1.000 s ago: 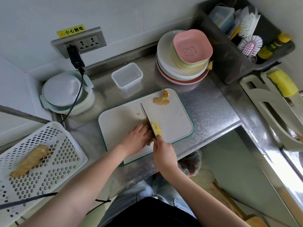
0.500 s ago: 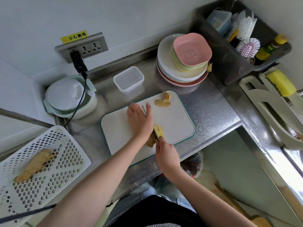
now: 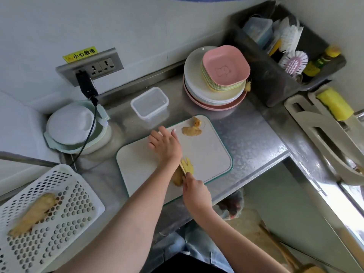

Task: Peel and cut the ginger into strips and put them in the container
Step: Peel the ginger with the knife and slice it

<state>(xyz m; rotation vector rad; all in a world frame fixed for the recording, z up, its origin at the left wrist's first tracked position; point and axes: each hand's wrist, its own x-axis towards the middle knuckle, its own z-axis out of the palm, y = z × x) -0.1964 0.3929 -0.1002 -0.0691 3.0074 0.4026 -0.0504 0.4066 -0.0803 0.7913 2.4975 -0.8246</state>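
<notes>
head view: one frame, looking down on a steel counter [image 3: 254, 138]
cutting board: white with green edge [image 3: 212, 150], centre of frame, lying flat on the counter
left hand: [image 3: 165, 145] on the board with fingers straight and spread, pointing toward 12 o'clock, palm down; it hides the knife blade, so contact with the blade cannot be confirmed; nothing is gripped in it
right hand: [image 3: 195, 191] at 5 o'clock of the left hand, fingers curled round the yellow knife handle [image 3: 187, 164]; only the handle's upper part shows past the hand
ginger piece: [image 3: 177, 177] tan lump at the board's near edge, wedged between left wrist and right hand, just left of the knife handle, mostly covered
ginger peelings: [image 3: 192, 130] small tan heap on the board's far corner, at 1 o'clock of the left hand, close to the fingertips but apart
container: clear plastic rectangular box [image 3: 149, 103], no lid, on the counter at 11 o'clock of the board, off the board; contents not discernible
second ginger root: [image 3: 32, 213] whole, lying in the white perforated basket [image 3: 65, 213] at 8 o'clock of the frame
plate stack: [image 3: 214, 89] at 1 o'clock of the board, pink square dish [image 3: 226, 68] on top
lidded bowl: [image 3: 72, 127] at 9 o'clock of the container, black cable [image 3: 86, 138] draped across it from the wall socket [image 3: 92, 66]
grey bin: [image 3: 275, 83] at 2 o'clock, holding brushes [image 3: 293, 62] and a bottle [image 3: 321, 62]
</notes>
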